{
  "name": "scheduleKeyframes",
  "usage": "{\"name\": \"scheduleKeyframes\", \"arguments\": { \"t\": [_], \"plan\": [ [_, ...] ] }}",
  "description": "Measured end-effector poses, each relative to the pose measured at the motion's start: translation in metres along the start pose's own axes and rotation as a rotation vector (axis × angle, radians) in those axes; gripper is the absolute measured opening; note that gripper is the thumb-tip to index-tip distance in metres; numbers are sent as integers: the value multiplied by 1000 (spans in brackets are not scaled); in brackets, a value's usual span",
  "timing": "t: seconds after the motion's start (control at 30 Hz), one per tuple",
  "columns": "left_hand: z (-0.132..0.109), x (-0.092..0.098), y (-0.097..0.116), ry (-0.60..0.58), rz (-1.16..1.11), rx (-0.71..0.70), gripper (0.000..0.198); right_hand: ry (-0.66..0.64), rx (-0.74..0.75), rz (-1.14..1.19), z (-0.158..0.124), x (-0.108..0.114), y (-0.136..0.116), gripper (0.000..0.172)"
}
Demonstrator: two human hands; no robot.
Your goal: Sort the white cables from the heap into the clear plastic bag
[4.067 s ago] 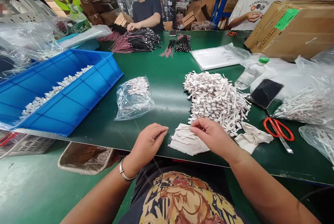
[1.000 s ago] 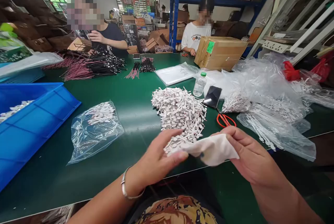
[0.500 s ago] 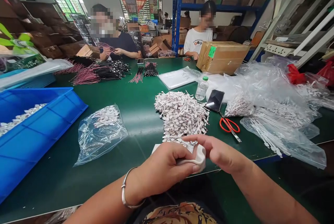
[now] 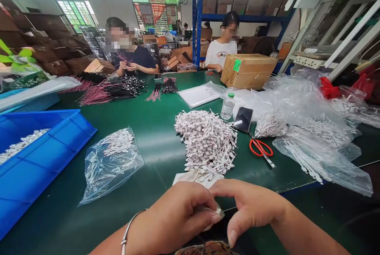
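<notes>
My left hand point(image 4: 181, 215) and my right hand point(image 4: 249, 207) meet at the near edge of the green table point(image 4: 154, 124). Between them they pinch a small white cloth point(image 4: 215, 212), of which only a corner shows; both hands are closed round it. Just beyond the fingers lies another white cloth point(image 4: 190, 177) flat on the table. Behind that cloth rises a heap of white paper-tagged parts point(image 4: 206, 140).
A clear bag of parts point(image 4: 111, 160) lies left, beside a blue bin point(image 4: 38, 160). Red scissors point(image 4: 261, 149), a phone point(image 4: 242, 119), a bottle point(image 4: 228, 106) and plastic bags point(image 4: 314, 140) lie right. Two people work at the far side near wire bundles point(image 4: 113, 88) and a carton point(image 4: 247, 71).
Both hands have drawn back toward my body with the white cloth, which is now bunched small between the fingers. The view has tilted up since four seconds ago.
</notes>
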State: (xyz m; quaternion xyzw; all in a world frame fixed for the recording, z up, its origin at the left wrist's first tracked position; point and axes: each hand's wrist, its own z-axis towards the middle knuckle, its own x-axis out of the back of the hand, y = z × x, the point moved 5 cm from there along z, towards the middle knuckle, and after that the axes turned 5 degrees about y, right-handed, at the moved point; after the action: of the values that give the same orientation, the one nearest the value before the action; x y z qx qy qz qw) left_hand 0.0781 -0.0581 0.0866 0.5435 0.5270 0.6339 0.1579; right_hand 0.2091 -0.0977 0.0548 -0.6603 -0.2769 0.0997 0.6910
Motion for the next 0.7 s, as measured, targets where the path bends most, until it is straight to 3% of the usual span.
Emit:
{"name": "scheduleKeyframes", "arguments": {
  "t": [0.13, 0.23, 0.3, 0.37, 0.43, 0.5, 0.57, 0.6, 0.67, 0.7],
  "plan": [
    [2, 3, -4, 42, -20, 46, 19, 24, -141, 94, 7, -12, 15, 41],
    [0, 8, -18, 77, -92, 60, 35, 72, -39, 29, 1, -7, 11, 37],
    [0, 7, -29, 100, -133, 50, 32, 174, 72, 130, -5, 0, 4, 29],
    [2, 6, -43, 206, -96, 31, 20, 322, 127, 347, -9, 9, 2, 25],
    [2, 8, -59, 404, 43, 18, 19, 475, 100, 604, -10, 21, 8, 31],
    [-5, 11, -79, 590, 193, 19, 27, 658, 55, 750, -10, 44, 19, 37],
    [-21, 13, -101, 709, 313, 40, 28, 894, 53, 635, -11, 85, 30, 39],
    [-33, 16, -113, 777, 369, 49, 27, 997, 31, 450, -11, 110, 34, 41],
    [-63, 22, -135, 908, 502, 82, 25, 1341, 4, -113, -16, 167, 36, 38],
    [-79, 24, -145, 955, 577, 88, 25, 1408, -3, -214, -14, 192, 39, 34]
  ]
}}
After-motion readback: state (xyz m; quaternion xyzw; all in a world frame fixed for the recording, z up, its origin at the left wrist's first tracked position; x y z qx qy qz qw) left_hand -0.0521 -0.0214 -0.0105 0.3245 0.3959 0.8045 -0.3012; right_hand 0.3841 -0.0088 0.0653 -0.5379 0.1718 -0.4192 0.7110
